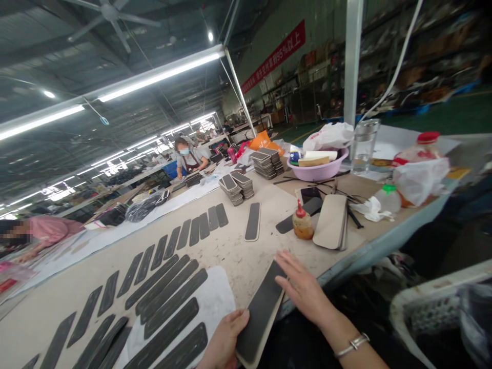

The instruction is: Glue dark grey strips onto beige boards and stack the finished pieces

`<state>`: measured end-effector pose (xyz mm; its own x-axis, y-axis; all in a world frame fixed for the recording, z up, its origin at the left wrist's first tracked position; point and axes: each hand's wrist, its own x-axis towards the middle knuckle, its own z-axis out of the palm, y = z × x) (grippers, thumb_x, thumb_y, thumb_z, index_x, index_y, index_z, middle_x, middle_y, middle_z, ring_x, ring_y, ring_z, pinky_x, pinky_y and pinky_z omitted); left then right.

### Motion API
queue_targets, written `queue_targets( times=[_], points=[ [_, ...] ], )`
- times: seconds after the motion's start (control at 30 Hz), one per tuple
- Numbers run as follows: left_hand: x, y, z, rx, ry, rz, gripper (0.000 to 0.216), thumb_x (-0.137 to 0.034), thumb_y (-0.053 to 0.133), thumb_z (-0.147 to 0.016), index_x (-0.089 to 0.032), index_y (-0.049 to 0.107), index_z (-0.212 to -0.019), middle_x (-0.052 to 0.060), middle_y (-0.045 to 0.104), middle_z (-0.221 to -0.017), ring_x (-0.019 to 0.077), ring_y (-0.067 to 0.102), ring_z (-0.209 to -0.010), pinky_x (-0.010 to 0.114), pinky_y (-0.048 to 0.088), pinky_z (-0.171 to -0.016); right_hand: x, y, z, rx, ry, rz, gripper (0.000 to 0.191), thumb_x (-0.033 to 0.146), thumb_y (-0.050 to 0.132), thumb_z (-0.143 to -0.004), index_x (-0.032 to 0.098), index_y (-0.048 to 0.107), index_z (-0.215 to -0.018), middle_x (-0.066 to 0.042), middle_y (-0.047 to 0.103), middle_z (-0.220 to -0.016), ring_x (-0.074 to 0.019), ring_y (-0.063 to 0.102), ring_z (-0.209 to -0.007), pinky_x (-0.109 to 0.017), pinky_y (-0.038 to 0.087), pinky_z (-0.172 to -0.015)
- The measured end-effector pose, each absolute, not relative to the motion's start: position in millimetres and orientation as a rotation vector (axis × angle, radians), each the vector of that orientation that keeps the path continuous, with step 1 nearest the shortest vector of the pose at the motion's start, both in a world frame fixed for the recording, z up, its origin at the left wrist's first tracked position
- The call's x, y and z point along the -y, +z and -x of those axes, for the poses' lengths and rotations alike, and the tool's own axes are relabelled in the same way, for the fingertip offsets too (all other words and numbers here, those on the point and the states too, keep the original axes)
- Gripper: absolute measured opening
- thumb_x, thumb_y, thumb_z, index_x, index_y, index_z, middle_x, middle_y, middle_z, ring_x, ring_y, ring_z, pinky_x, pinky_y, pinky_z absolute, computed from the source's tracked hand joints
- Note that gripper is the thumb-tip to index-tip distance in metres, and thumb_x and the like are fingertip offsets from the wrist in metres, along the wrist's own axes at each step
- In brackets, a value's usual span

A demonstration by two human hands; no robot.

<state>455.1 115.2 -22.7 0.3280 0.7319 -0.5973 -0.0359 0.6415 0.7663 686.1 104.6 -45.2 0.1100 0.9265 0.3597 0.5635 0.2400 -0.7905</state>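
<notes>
My left hand (226,334) grips the near end of a beige-edged panel (261,312) faced with a dark rounded strip, its thumb lying on the dark face. At the panel's far end my right hand (302,282), with a silver bangle on its wrist, rests stretched fingers on the surface. Many loose dark strips (175,287) lie in rows on the table to the left, some on a white sheet (221,292). Ahead lies a single beige panel with a dark strip on it (252,221). A glue bottle with a red nozzle (303,223) stands beside a stack of beige panels (330,220).
Stacked panels (235,187) stand at the back, near a purple basin (317,170) of supplies. A glass jar (363,146) and a red-capped bottle (418,159) stand at right. A white plastic basket (434,302) is below the table edge. A masked co-worker (190,159) sits farther off.
</notes>
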Motion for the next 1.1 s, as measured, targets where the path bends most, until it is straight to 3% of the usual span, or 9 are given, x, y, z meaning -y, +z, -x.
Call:
queue_targets(
  times=[0.17,0.27,0.4,0.53,0.77,0.93,1.1],
  points=[
    [-121,-28,-452,-1.120,0.547,-0.778,0.037,-0.039,0.078,-0.066,-0.008,0.069,-0.084,0.013,0.073,-0.081,0.0252,0.069,-0.076,0.033,0.052,-0.074,-89,-27,-658,2.110,0.808,1.239,0.049,0.046,0.042,-0.093,0.027,0.042,-0.138,-0.004,0.045,-0.138,-0.0197,0.034,-0.132,-0.044,0.015,-0.113],
    [-123,-28,-450,-1.129,0.518,-0.782,0.037,-0.038,0.079,-0.065,-0.007,0.069,-0.083,0.014,0.072,-0.078,0.0248,0.069,-0.071,0.033,0.052,-0.072,-91,-35,-655,2.117,0.745,1.337,0.053,0.051,0.040,-0.093,0.025,0.041,-0.139,-0.004,0.042,-0.141,-0.0199,0.026,-0.135,-0.045,0.007,-0.114],
    [-122,-27,-451,-1.130,0.497,-0.747,0.037,-0.039,0.076,-0.069,-0.006,0.069,-0.086,0.015,0.072,-0.077,0.0265,0.069,-0.073,0.035,0.052,-0.073,-105,-52,-666,2.049,0.571,1.596,0.060,0.054,0.040,-0.091,0.019,0.037,-0.140,-0.005,0.033,-0.145,-0.0227,0.019,-0.138,-0.049,0.005,-0.114],
    [-128,-32,-444,-1.144,0.470,-0.732,0.039,-0.040,0.076,-0.068,-0.006,0.070,-0.085,0.016,0.072,-0.075,0.0283,0.069,-0.075,0.037,0.053,-0.075,-117,-60,-675,1.924,0.458,1.787,0.062,0.052,0.038,-0.092,0.013,0.038,-0.140,-0.007,0.031,-0.146,-0.0254,0.021,-0.137,-0.052,0.010,-0.113],
    [-155,11,-439,-1.132,0.558,-0.801,0.033,-0.038,0.078,-0.067,-0.010,0.070,-0.083,0.011,0.072,-0.075,0.0235,0.069,-0.070,0.031,0.053,-0.068,-115,-68,-696,1.438,0.343,1.740,0.058,0.047,0.025,-0.096,0.008,0.049,-0.131,-0.013,0.046,-0.136,-0.0222,0.042,-0.126,-0.039,0.033,-0.108],
    [-213,59,-468,-0.984,0.756,-0.929,0.026,-0.028,0.077,-0.069,-0.010,0.067,-0.086,0.009,0.072,-0.081,0.0183,0.068,-0.072,0.024,0.052,-0.065,-113,-80,-698,1.365,0.262,1.729,0.052,0.044,0.033,-0.094,0.009,0.054,-0.125,-0.014,0.055,-0.126,-0.0243,0.051,-0.117,-0.040,0.040,-0.103],
    [-300,68,-518,-1.002,0.965,-0.999,0.023,-0.025,0.074,-0.073,-0.011,0.064,-0.089,0.007,0.071,-0.078,0.0173,0.068,-0.070,0.027,0.055,-0.068,-116,-75,-686,1.558,0.278,1.811,0.046,0.035,0.041,-0.092,0.008,0.056,-0.125,-0.015,0.058,-0.122,-0.0259,0.052,-0.114,-0.041,0.042,-0.100]
  ],
)
